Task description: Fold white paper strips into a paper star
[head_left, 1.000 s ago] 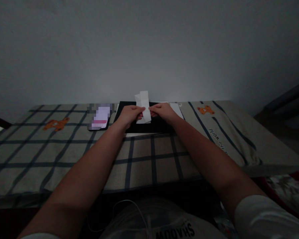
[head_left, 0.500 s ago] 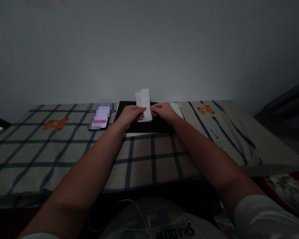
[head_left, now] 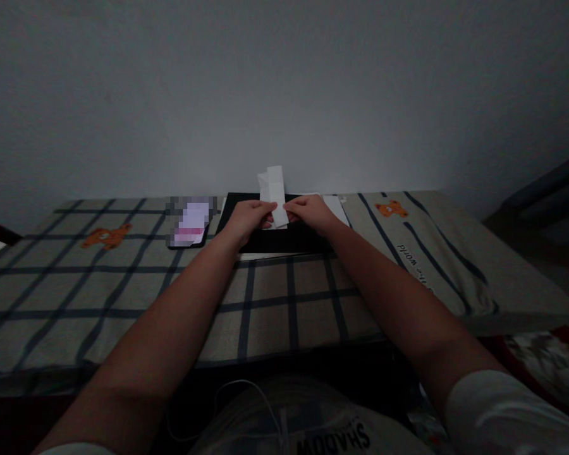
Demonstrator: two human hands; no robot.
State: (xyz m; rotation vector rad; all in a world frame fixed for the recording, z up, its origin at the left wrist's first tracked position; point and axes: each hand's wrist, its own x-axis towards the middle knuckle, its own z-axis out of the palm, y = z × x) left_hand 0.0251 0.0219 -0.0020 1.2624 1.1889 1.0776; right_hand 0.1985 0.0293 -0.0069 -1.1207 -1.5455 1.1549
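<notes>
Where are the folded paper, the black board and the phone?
paper (head_left: 275, 189), head view, on its upper half above the fingers
black board (head_left: 284, 241), head view, on its bare near edge
phone (head_left: 191, 224), head view, on its lit screen

One camera sits on my head, looking forward and down along my forearms to the checked surface (head_left: 284, 297) and the bare wall (head_left: 284, 88) behind it, fairly close.

A checked cloth (head_left: 123, 278) with orange bear prints covers the table; a phone (head_left: 192, 224) lies on it below a grey wall (head_left: 284, 82).
</notes>
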